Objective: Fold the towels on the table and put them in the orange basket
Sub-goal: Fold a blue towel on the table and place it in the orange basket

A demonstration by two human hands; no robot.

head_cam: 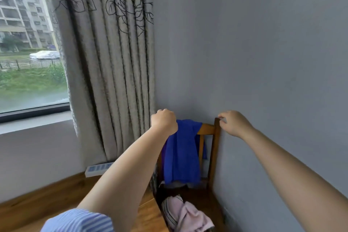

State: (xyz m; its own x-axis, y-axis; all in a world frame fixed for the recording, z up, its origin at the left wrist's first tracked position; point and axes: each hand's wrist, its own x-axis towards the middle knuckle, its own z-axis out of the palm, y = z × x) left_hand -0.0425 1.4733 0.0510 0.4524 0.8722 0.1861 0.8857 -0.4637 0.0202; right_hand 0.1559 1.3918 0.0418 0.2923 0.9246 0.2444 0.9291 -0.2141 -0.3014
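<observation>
A blue towel [180, 152] hangs over the top rail of a wooden chair [213, 149] that stands against the grey wall. My left hand [164, 121] is curled over the left top corner of the chair back, right beside the blue towel; the corner is hidden under the hand. My right hand [232, 123] grips the top of the chair's right post with fingers and thumb. A pink towel [192, 216] lies crumpled on the chair seat, with a striped cloth [169, 211] beside it. No table or orange basket is in view.
A patterned grey curtain [113, 62] hangs just left of the chair, beside a window [28, 43]. A white power strip [98, 168] lies on the wooden floor [47, 194] by the wall. The grey wall [263, 62] runs close along the chair's right side.
</observation>
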